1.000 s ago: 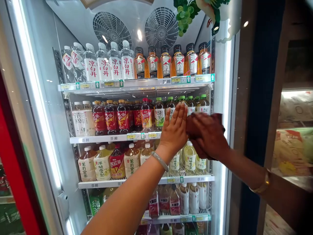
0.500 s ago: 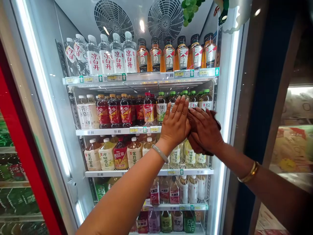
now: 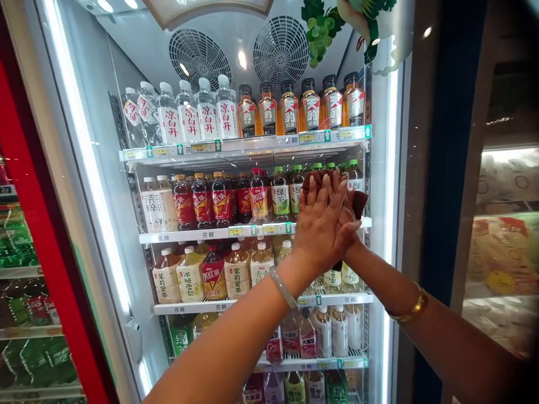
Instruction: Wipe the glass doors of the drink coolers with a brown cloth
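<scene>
A brown cloth is pressed up against the glass door of a lit drinks cooler. My right hand holds it there, its fingers partly covered by my other hand. Flat, with fingers stretched upward, my left hand overlaps the right one and rests on the cloth. Behind the glass, at the level of the hands, stand green-capped tea bottles. A pale bangle circles my left wrist and a gold bracelet my right.
Several shelves of bottles fill the cooler, with clear water bottles and amber drink bottles on top. A grape decoration hangs at upper right. To the left is a red cooler frame; a dark blue post stands on the right.
Both hands and the cloth have shifted on the glass. My left hand has moved right and now overlaps my right hand, which has drawn left. The view has tilted up slightly.
</scene>
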A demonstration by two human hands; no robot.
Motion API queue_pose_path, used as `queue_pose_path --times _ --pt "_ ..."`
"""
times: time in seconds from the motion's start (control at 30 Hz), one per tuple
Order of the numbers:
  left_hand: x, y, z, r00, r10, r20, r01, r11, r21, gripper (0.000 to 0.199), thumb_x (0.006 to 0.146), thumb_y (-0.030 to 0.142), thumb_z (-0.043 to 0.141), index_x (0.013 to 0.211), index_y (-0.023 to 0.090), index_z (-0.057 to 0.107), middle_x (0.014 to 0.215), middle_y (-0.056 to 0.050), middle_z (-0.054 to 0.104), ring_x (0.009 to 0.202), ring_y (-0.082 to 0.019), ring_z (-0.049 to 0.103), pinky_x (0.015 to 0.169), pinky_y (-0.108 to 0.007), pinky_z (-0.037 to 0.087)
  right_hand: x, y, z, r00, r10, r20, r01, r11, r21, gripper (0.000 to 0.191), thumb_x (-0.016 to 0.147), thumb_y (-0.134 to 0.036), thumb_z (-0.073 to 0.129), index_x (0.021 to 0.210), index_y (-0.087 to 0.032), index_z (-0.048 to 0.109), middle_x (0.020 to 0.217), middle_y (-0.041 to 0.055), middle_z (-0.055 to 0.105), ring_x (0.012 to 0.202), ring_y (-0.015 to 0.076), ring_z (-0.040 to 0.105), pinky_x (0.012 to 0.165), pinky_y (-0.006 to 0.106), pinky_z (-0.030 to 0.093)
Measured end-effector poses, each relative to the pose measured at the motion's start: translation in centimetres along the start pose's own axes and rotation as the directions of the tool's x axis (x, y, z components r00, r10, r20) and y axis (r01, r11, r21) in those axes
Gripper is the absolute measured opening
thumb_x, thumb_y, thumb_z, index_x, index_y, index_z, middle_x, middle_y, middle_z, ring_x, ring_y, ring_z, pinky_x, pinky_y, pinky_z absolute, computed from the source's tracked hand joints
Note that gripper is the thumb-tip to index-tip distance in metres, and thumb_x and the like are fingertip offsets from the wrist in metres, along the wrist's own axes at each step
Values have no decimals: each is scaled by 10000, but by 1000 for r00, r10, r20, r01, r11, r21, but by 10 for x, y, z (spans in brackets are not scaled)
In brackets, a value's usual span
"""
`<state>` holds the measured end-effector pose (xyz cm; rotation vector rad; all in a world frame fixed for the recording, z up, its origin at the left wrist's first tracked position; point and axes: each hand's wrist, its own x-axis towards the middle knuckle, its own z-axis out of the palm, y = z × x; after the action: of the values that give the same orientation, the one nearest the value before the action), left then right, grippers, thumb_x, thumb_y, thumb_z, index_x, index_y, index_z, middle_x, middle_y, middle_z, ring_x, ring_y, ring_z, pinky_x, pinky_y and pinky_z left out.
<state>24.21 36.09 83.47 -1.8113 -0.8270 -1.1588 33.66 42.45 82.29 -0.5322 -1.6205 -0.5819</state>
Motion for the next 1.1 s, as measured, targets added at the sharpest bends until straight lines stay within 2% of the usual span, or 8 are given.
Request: queue_pose_path --times 0.1,0.23,0.4,0.6,0.73,0.87,1.0,1.1 --pt "12 6 8 994 -109 -1 109 994 33 638 1101 466 235 1644 148 334 1753 -121 284 1667 -245 61 1365 -447 140 11 -4 -18 998 58 -4 -55 972 227 626 1076 -313 82 1699 -288 37 1677 67 409 1528 190 434 1210 433 489" --pt "12 -14 19 998 52 -20 -50 995 88 660 1047 582 448 1601 222 438 1750 -115 293 1664 -315 22 1354 -505 184 17 1 -44 989 135 55 -144 846 513 619 1082 -311 49 1675 -264 221 1596 67 523 1423 189 564 1159 445 533" --pt "7 -43 0 983 182 32 -185 970 160 544 1045 328 536 1573 214 470 1681 -100 438 1660 -289 133 1346 -520 251 22 23 -54 976 196 -99 -157 937 312 424 1073 -378 396 1424 -289 618 1606 42 513 1565 228 376 1313 560 309" --pt "-6 -79 -39 987 145 -67 -124 961 245 425 1037 165 493 1441 247 597 1634 -122 499 1653 -261 182 1316 -552 317 38 -2 -9 997 -52 49 54 998 -35 543 1073 -288 386 1610 -369 375 1680 -8 385 1609 237 270 1345 654 116" --pt "-19 -71 -31 991 31 -134 -4 980 198 481 1029 331 541 1493 209 553 1679 -164 419 1651 -330 173 1299 -624 297 36 -18 14 997 -81 5 81 990 -117 659 1067 -251 381 1675 -372 159 1694 13 345 1601 239 288 1348 655 137" --pt "-26 -65 -18 986 18 -168 15 981 195 641 1010 535 564 1535 171 515 1696 -192 382 1658 -356 113 1309 -623 253 31 -17 17 996 -84 11 85 989 -122 707 1060 -235 386 1683 -372 82 1712 5 307 1611 228 260 1354 622 184" --pt "-29 -91 -38 993 81 -91 -58 971 232 486 1047 322 539 1533 304 528 1658 -93 477 1645 -282 217 1336 -593 193 31 -19 15 996 -86 -6 84 987 -140 711 1055 -217 394 1685 -362 98 1707 15 314 1607 237 270 1348 636 201" --pt "-29 -102 -52 991 22 -128 13 965 263 475 1040 286 551 1514 306 552 1664 -107 462 1632 -304 259 1323 -623 216 32 -22 15 996 -82 -18 78 986 -149 714 1056 -219 407 1685 -361 100 1698 27 329 1597 243 296 1342 643 214"
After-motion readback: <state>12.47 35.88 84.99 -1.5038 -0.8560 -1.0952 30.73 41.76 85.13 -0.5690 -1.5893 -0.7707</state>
